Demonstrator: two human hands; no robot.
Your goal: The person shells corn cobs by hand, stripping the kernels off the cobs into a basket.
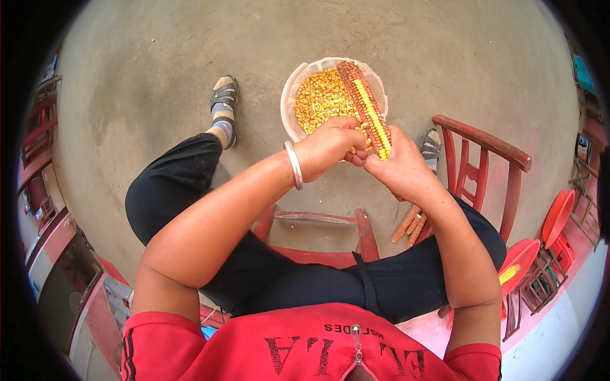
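A partly stripped corn cob (364, 105) slants over the right side of a pale basket (289, 105). Bare reddish cob shows along much of it, with rows of yellow kernels left. My right hand (403, 166) is closed round its near end. My left hand (330, 145), with a silver bangle at the wrist, is beside the cob, its fingers curled and some kernels at the fingertips. Loose yellow kernels (323, 95) fill the left part of the basket.
Bare cobs (412, 225) lie on the floor by my right leg. A red wooden chair (486, 143) stands at the right, and a red frame (318, 255) is between my legs. Red basins (520, 263) and more chairs line the far right.
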